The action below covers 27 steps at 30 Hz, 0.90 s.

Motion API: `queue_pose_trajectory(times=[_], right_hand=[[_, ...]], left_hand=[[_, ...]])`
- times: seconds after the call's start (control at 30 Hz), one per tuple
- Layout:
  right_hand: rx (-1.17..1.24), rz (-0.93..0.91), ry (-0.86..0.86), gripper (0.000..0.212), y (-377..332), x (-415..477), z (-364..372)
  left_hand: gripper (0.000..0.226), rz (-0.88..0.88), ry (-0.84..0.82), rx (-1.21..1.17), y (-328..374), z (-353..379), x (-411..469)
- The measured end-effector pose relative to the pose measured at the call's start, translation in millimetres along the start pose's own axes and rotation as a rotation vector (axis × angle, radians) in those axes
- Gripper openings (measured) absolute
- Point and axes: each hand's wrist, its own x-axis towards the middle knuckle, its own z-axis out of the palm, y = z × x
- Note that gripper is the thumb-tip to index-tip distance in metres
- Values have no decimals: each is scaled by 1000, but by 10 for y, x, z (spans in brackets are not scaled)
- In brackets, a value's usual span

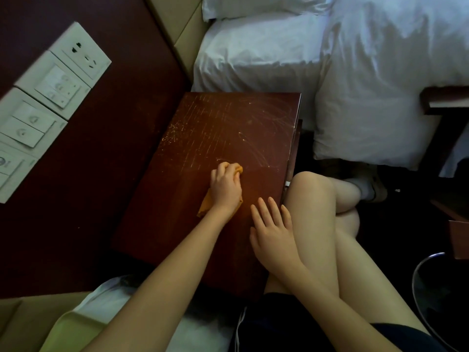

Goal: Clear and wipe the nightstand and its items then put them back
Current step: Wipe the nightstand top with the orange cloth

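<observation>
Left hand: the left hand (pixel 225 186) is clenched over the orange cloth (pixel 206 205), pressing it mid-bench (pixel 228 128).
Cloth: bunched under the fingers, tail trailing towards the wrist.
Right hand: the right hand (pixel 272 237) lies relaxed and flat, holding nothing, by the right edge.
Next stroke: probably towards the streaked far half, ahead of the cloth.

arms (pixel 165 275) bare | legs (pixel 317 224) bare | shorts (pixel 279 323) dark, white side piping | sock (pixel 365 190) white | shoe (pixel 380 193) brownish

Nightstand (pixel 215 128): dark red-brown wood, flat top heavily scratched, standing beside the bed (pixel 253 59). Cloth (pixel 205 204): orange, crumpled, lying on the top's middle.
</observation>
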Motion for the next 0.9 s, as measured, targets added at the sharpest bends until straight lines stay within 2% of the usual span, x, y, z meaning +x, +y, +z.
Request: queue_pose_trajectory(times=[0.1,0.2,0.43,0.53,0.63,0.8,0.9], right_hand=[[6,35,18,53,14,27,-22],[26,60,46,53,48,36,-38],[25,91,109,46,230,59,-54],[51,90,110,46,246,57,-55],[61,79,109,46,247,54,-58],[95,95,108,45,269,66,-61],[83,95,83,50,273,57,-53]], left_hand=[[30,152,-72,5,-64,3,-167],[30,201,-84,-3,-210,-59,-242],[28,-54,24,-1,-117,-54,-15],[28,-84,30,-8,30,-4,66],[29,-23,-1,2,82,28,42],[30,181,-97,2,-81,-5,-157],[30,182,-99,5,-183,-56,-164]])
